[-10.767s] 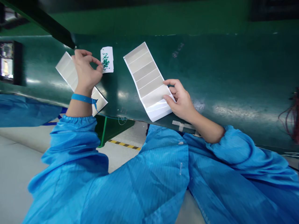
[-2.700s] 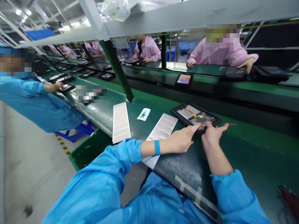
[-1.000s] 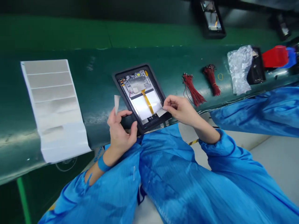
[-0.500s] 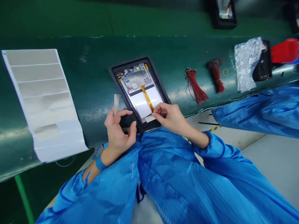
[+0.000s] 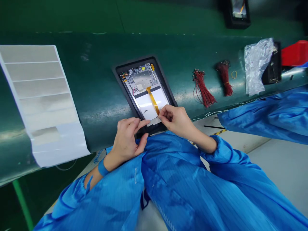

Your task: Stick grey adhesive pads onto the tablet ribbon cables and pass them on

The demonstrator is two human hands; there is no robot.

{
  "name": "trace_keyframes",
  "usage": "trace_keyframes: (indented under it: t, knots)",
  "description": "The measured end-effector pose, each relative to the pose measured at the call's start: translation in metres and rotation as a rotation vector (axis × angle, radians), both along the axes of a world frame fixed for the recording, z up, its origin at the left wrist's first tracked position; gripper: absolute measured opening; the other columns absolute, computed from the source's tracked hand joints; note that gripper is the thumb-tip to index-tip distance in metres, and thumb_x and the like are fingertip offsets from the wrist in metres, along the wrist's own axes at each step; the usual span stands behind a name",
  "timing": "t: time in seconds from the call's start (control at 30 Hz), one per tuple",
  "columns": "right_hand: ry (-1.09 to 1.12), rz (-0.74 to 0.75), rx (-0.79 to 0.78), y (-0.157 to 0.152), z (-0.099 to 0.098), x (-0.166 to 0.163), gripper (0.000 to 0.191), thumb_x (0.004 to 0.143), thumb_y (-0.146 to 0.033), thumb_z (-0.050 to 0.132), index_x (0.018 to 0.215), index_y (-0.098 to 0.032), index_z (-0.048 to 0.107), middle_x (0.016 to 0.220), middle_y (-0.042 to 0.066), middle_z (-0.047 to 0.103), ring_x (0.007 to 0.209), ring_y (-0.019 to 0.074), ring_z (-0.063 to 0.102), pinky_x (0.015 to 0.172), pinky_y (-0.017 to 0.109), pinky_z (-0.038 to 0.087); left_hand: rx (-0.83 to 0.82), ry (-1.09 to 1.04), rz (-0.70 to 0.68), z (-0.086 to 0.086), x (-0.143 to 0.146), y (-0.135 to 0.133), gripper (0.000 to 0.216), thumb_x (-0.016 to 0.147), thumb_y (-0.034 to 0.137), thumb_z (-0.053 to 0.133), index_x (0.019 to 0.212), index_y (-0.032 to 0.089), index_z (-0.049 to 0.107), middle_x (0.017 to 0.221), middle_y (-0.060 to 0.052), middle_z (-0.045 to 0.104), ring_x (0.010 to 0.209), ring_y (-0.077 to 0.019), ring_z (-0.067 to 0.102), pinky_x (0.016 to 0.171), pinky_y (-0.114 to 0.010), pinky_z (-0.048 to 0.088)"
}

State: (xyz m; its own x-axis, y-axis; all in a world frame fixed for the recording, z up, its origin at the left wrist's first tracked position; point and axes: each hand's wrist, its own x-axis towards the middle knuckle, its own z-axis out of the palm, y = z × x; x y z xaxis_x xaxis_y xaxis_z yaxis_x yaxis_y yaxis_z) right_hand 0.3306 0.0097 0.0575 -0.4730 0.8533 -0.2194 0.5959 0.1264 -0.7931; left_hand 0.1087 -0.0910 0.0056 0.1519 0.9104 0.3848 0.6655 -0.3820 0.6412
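Note:
An opened tablet lies in a black frame, its circuit board and orange ribbon cable exposed. Along its near edge is a pale adhesive strip. My right hand pinches the strip's right end, close to the cable's lower end. My left hand reaches in from the left, index finger stretched onto the strip's left part and thumb apart. Its other fingers are curled, and whatever may be between them is hidden.
A sheet of grey stickers hangs over the table's front edge at left. Rightward lie red wire bundles, a rubber band, a clear plastic bag and a red bin. Another framed device sits behind. A blue sleeve shows at right.
My left hand has moved right onto the strip, its index finger now at the tablet's near edge. The pale piece standing up from its fingers is out of sight. My right hand has barely moved.

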Motion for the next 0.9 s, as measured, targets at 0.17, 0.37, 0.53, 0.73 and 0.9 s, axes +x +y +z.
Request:
trace_keyframes:
  t: [0.17,0.37,0.53,0.73,0.9]
  knots:
    - [-0.008,0.006,0.012,0.001,0.001,-0.001,0.007,0.09,-0.016,0.061,0.085,-0.02,0.061,0.07,-0.004,0.062,0.06,0.0097,0.054,0.063,0.025,0.041,-0.033,0.102,-0.13,0.001,0.0,0.003,0.041,0.103,0.028,0.059,0.143,0.016,0.066,0.121,-0.012,0.073,0.116,-0.03,0.063,0.102,-0.046,0.049]
    - [-0.045,0.018,0.049,-0.001,-0.001,-0.001,0.008,0.092,-0.016,0.06,0.086,-0.021,0.059,0.071,-0.003,0.063,0.062,0.0113,0.056,0.066,0.026,0.041,-0.053,0.205,-0.161,0.001,0.001,0.005,0.043,0.107,0.033,0.056,0.144,0.014,0.069,0.129,-0.015,0.069,0.118,-0.0294,0.063,0.104,-0.045,0.048]
    - [-0.132,0.064,0.13,-0.007,-0.004,-0.004,0.011,0.093,-0.014,0.057,0.086,-0.022,0.055,0.074,-0.001,0.064,0.066,0.0134,0.057,0.069,0.027,0.04,0.018,0.193,-0.147,-0.004,0.003,0.003,0.046,0.106,0.032,0.062,0.148,0.013,0.065,0.128,-0.016,0.069,0.118,-0.0304,0.063,0.104,-0.046,0.047]
    - [-0.374,0.125,0.339,-0.011,-0.003,-0.001,0.009,0.103,-0.023,0.055,0.107,-0.018,0.061,0.098,0.009,0.072,0.077,0.0193,0.06,0.066,0.031,0.035,0.033,0.236,-0.095,-0.009,0.003,0.002,0.046,0.105,0.034,0.063,0.148,0.016,0.065,0.117,-0.013,0.073,0.107,-0.03,0.061,0.105,-0.049,0.045]
    - [-0.39,0.139,0.622,-0.003,-0.007,0.031,0.02,0.109,-0.032,0.057,0.108,-0.021,0.073,0.102,0.011,0.07,0.091,0.0235,0.06,0.074,0.034,0.044,0.077,0.215,-0.111,-0.003,0.007,0.003,0.054,0.105,0.028,0.064,0.157,0.015,0.055,0.125,-0.013,0.074,0.109,-0.03,0.061,0.11,-0.051,0.043]
